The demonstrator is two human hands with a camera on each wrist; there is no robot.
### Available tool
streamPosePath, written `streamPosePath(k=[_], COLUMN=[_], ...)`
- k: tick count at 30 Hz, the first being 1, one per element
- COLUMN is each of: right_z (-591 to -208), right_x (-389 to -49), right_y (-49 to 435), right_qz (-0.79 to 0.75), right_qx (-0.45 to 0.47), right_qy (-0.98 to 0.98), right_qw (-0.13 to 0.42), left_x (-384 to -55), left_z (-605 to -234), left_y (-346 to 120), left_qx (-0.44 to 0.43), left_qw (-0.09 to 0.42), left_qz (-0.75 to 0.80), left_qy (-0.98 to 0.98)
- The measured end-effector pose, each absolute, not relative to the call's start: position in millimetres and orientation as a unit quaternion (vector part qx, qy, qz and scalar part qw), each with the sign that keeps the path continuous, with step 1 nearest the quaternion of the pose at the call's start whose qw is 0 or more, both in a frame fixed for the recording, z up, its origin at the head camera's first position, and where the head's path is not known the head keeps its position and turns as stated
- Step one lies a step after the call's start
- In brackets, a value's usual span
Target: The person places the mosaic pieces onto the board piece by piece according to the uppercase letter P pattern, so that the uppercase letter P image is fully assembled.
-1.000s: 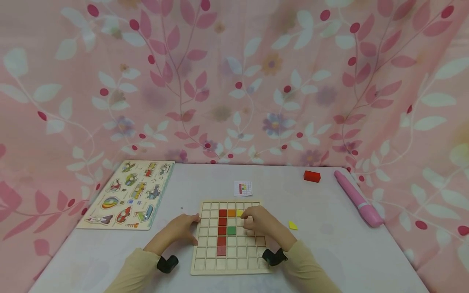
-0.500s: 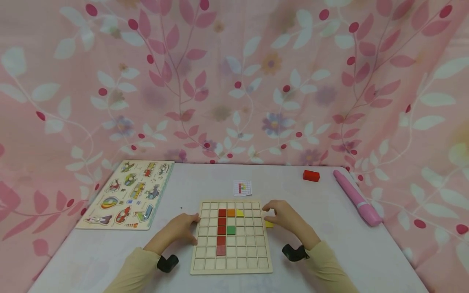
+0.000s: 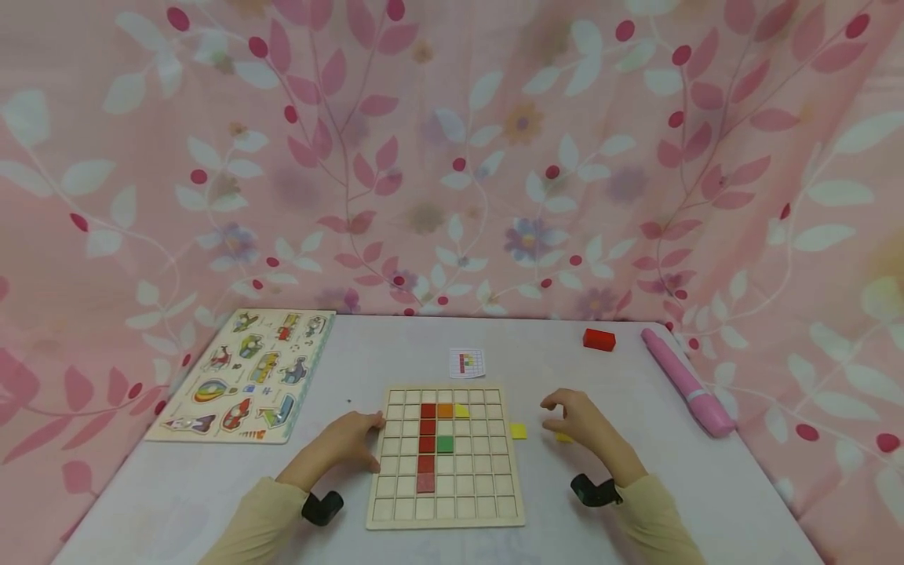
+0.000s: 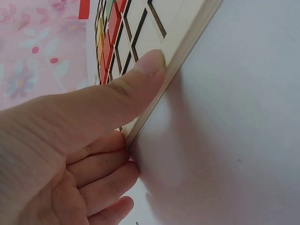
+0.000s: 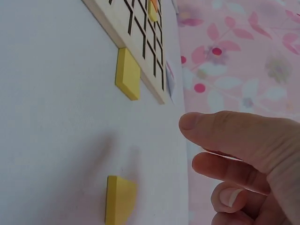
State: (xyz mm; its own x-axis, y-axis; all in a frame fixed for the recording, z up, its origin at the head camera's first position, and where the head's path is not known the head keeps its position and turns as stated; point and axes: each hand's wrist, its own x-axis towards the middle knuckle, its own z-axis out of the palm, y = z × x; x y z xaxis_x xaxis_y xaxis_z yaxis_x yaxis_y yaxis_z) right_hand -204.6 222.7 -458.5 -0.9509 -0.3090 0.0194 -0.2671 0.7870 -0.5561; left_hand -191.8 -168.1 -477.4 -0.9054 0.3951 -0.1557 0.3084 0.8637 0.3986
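Observation:
A wooden grid board (image 3: 487, 486) lies flat on the table. Its cells hold a column of red tiles (image 3: 427, 428), with an orange tile (image 3: 445, 410), a yellow tile with a curved corner (image 3: 461, 410) and a green tile (image 3: 444, 444) to the right. My left hand (image 3: 349, 441) rests against the board's left edge, thumb (image 4: 150, 63) on the rim. My right hand (image 3: 585, 420) hovers right of the board, thumb and fingers apart, holding nothing. Partly behind it lies a yellow curved-sided tile (image 5: 119, 199). A yellow square tile (image 3: 519, 431) lies beside the board's right edge.
Behind the board lies a small pattern card (image 3: 467, 363). A red block (image 3: 599, 340) and a pink cylinder (image 3: 688, 384) are at the back right. On the left lies a picture puzzle board (image 3: 243, 377). A floral cloth (image 3: 452, 157) hangs behind the table.
My right hand has moved off the board to the right, away from the yellow curved tile in the grid. A yellow square tile now lies by the board's right edge. The left hand stays put.

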Motion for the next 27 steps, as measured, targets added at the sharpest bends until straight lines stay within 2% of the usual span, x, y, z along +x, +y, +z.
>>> streamPosePath(k=[14,27], right_z=[-467.0,-474.8], right_x=[-198.3,-197.9], right_y=[244.6,249.0], right_qz=[-0.279,-0.265], right_qx=[-0.121,-0.117], right_qy=[0.947,0.949], right_qw=[0.105,0.127], left_x=[-192.2,-194.0], left_z=[-476.5,-477.3], left_y=[-168.7,-168.8], left_qx=[0.183,0.184], left_qw=[0.121,0.121], left_qz=[0.19,0.189], left_qy=[0.957,0.957])
